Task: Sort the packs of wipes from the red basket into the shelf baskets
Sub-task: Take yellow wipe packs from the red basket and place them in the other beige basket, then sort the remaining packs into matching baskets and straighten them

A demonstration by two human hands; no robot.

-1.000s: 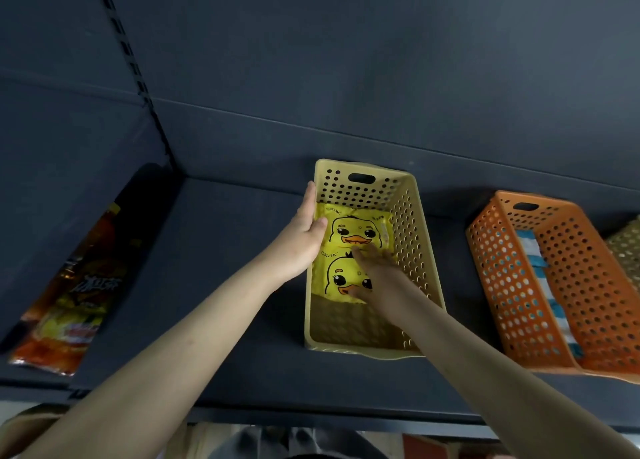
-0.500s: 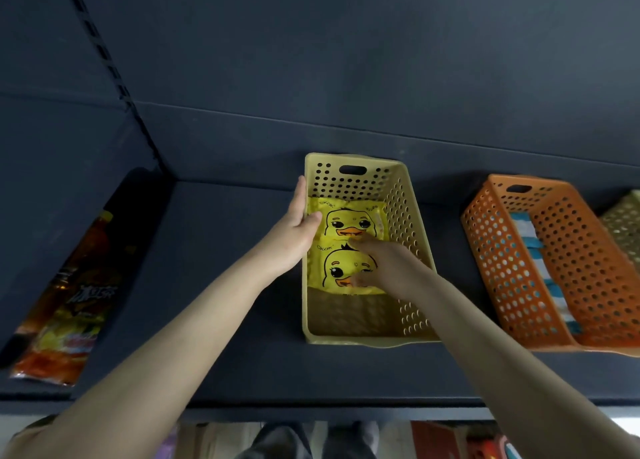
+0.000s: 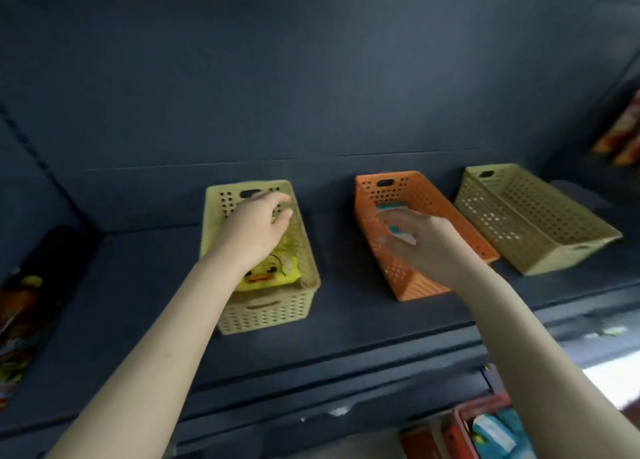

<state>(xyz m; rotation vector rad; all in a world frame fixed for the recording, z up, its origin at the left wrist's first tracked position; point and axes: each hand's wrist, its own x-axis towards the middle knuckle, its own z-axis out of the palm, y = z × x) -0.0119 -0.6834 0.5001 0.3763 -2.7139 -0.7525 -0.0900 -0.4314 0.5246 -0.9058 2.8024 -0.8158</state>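
The left hand (image 3: 254, 231), seen half a second ago resting against the left rim of the yellow basket (image 3: 270, 311), is now held over the inside of that basket, its fingers loosely bent and nothing gripped in them. The right hand (image 3: 433, 247) has been taken off the duck packs and is now found over the orange basket (image 3: 415, 190). It is blurred by motion, so whether its fingers are closed on anything cannot be told. The view has also been swung to the right, so that a third, khaki basket (image 3: 540, 223) is brought into sight.

A yellow pack of wipes (image 3: 266, 273) printed with a cartoon duck face is seen lying flat in the yellow basket, toward its front end, partly covered by the left wrist. A teal-and-white pack (image 3: 391, 209) is seen in the orange basket, just beyond the right fingertips. The three baskets are set side by side, apart from one another, on the dark shelf (image 3: 138, 285). The red basket (image 3: 464, 420), with more teal packs (image 3: 491, 432) in it, is seen below the shelf at the lower right. Snack bags (image 3: 17, 320) are glimpsed at the far left.
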